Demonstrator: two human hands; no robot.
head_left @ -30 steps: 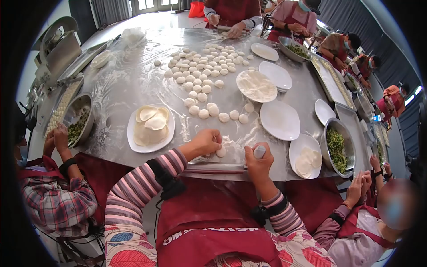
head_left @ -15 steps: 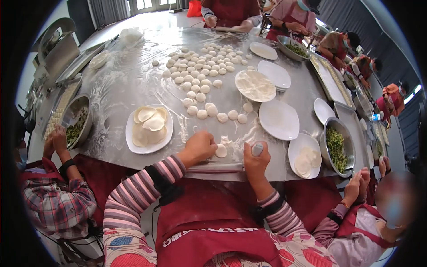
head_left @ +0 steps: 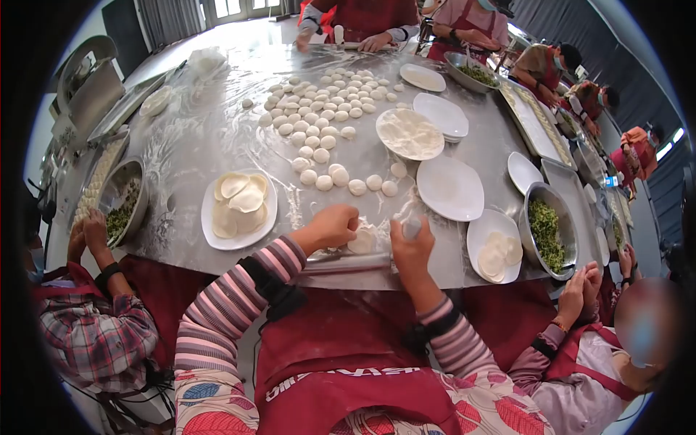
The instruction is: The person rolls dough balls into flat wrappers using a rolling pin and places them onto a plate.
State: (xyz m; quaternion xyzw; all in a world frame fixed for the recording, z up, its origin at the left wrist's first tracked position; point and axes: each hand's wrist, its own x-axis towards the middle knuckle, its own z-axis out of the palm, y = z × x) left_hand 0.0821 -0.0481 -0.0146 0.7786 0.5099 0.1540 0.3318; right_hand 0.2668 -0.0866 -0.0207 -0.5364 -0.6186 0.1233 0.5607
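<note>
- Around the thin, round, cream-white dough disc (head_left: 362,243), powdery white flour (head_left: 293,206) lies unevenly on the shiny steel table (head_left: 185,156); I reckon the dough could stick and tear where the metal beneath it is too bare.
- At the disc's left edge, an uneven tug from my left hand (head_left: 332,226) might stretch or crease it.
- From the disc's right, too hard a push with the grey, cylindrical rod (head_left: 412,229) could thin one side more than the other.
- On the near side of the disc, the table's edge is close, so a careless sweep might drag the dough over.
- Between my two hands, the disc lies on the table: left hand at its left edge, right hand (head_left: 413,255) just to its right.
- Left fingers curl together, seemingly touching the disc; I cannot tell whether they pinch it.
- Right fist grips the rod, its end poking up by my thumb; the rest is hidden.
- Beyond the disc, plump white dough balls (head_left: 357,187) sit near, untouched by either hand.
</note>
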